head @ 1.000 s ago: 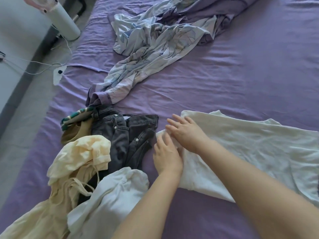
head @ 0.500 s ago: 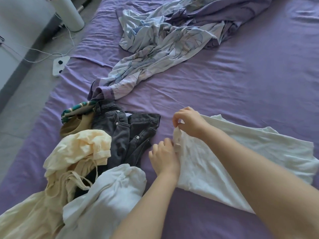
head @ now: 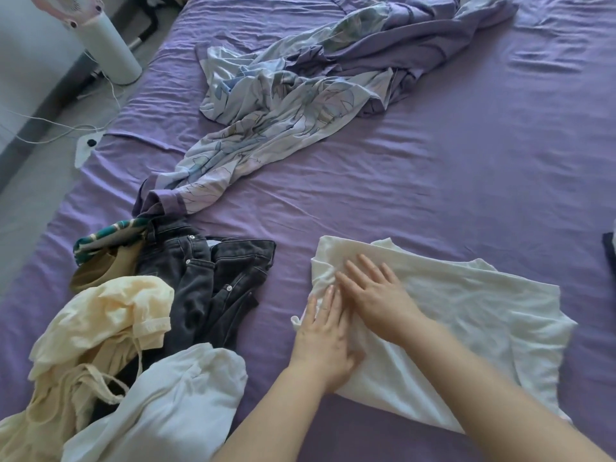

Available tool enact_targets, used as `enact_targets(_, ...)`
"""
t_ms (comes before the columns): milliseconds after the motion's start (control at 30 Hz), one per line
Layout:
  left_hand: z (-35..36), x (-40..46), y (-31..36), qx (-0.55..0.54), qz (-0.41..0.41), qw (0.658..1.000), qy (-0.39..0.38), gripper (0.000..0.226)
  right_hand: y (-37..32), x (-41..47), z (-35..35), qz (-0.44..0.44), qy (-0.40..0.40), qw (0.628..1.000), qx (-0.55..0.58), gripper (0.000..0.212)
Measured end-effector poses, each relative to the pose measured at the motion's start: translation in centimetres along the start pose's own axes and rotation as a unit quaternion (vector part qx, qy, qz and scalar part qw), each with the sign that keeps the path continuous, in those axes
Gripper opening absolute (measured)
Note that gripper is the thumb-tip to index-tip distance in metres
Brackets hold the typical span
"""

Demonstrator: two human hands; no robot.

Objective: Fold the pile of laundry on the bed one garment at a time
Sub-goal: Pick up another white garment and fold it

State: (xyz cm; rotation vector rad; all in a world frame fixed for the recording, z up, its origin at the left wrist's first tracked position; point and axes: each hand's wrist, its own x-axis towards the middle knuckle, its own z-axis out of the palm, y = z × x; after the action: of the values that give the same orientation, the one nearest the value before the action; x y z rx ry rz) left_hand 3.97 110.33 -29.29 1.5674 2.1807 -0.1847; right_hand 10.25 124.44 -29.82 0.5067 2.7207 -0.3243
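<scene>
A white garment [head: 466, 315] lies spread on the purple bed sheet [head: 433, 181], in front of me to the right. My left hand [head: 325, 338] lies flat on its left edge with fingers straight. My right hand [head: 376, 295] presses flat on the cloth just beyond it, fingers spread. The pile of laundry sits at the left: dark grey jeans [head: 213, 281], a pale yellow garment [head: 100, 325], a white garment [head: 160, 405], a tan piece [head: 100, 271] and a green striped piece [head: 106, 233].
A crumpled floral and purple duvet [head: 300, 95] stretches across the far part of the bed. On the floor at the left stand a white fan [head: 106, 45], a power strip [head: 85, 150] and cords. A dark item [head: 610, 258] shows at the right edge.
My right hand let go of the pinched corner of the white garment and now lies flat on it. My left hand uncurled and lies flat on the edge.
</scene>
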Motion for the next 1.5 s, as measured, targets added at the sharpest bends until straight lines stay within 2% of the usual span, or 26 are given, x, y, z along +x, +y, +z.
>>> enact_targets(133, 1.0, 1.3, -0.5, -0.006, -0.005, 0.999, -0.046, 0.089, 0.9, -1.2, 2.0, 0.004, 0.014, 1.000, -0.011, 0.056)
enact_targets(233, 1.1, 1.5, -0.5, 0.010, -0.009, 0.999, -0.051, 0.092, 2.2, -2.5, 1.8, 0.001, 0.013, 0.999, -0.034, 0.054)
enact_targets(367, 1.4, 1.1, 2.5, 0.016, -0.068, 0.998, -0.002, 0.087, 5.0, -6.5, 1.8, 0.064, 0.017, 0.997, -0.036, 0.056)
enact_targets(500, 1.9, 2.3, 6.3, -0.022, -0.116, 0.993, 0.021, 0.083, 7.0, -12.0, 2.4, 0.135, 0.057, 0.989, -0.016, 0.058)
enact_targets(600, 2.5, 3.4, 6.8, -0.020, -0.152, 0.987, 0.056, 0.083, 8.4, -15.3, 4.1, 0.210, 0.072, 0.975, 0.027, 0.070)
enact_targets(733, 3.3, 4.6, 7.0, -0.024, -0.199, 0.975, 0.090, 0.088, 9.7, -16.4, 7.4, 0.273, 0.067, 0.959, 0.045, 0.072)
enact_targets(933, 5.2, 5.8, 7.1, 0.018, -0.206, 0.973, 0.106, 0.084, 10.2, -15.2, 9.3, 0.274, 0.093, 0.955, 0.063, 0.065)
enact_targets(1200, 3.5, 5.3, 9.5, -0.008, -0.240, 0.969, 0.059, 0.082, 11.0, -15.4, 8.1, 0.243, 0.045, 0.966, 0.071, 0.065)
enact_targets(1300, 2.8, 4.4, 14.6, -0.062, -0.188, 0.978, 0.060, 0.080, 13.0, -15.9, 6.0, 0.195, 0.068, 0.975, 0.078, 0.051)
enact_targets(1400, 2.4, 3.0, 20.6, -0.051, -0.011, 0.989, 0.137, 0.073, 16.7, -16.0, 3.8, 0.138, 0.048, 0.988, 0.041, 0.050)
enact_targets(1500, 2.7, 2.1, 25.2, -0.045, 0.168, 0.970, 0.169, 0.058, 19.9, -16.0, 2.3, 0.112, -0.007, 0.994, -0.010, 0.056)
